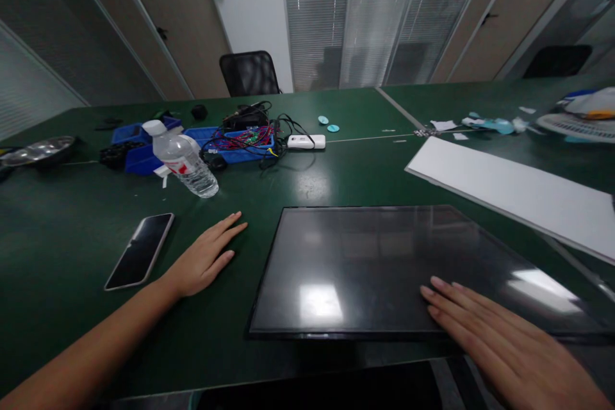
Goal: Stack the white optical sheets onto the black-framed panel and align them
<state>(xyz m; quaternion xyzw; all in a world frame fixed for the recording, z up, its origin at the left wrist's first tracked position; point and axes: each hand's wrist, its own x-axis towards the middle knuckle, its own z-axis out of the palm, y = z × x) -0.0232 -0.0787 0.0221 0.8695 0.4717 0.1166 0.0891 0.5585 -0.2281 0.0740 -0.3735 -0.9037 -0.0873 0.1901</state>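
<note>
A flat black screen panel (375, 262) lies face up near the front edge of the green table (230, 346), with ceiling lights reflected in it. My right hand (504, 339) is over its right front part, fingers stretched out and seemingly touching the glass. To the left of the panel, my left hand (206, 256) rests on the tabletop with its fingers spread and holds nothing. A smartphone (140, 251) with a dark display lies left of that hand. Beyond it stands a clear water bottle (185, 163) with a white cap.
Farther back are blue bins (245, 152) with tangled wires, a white power strip (306, 141) and small blue discs (333, 128). A long white board (519, 195) lies at the right. At the far left is a shiny metal object (43, 150). A black chair (250, 72) stands behind the table.
</note>
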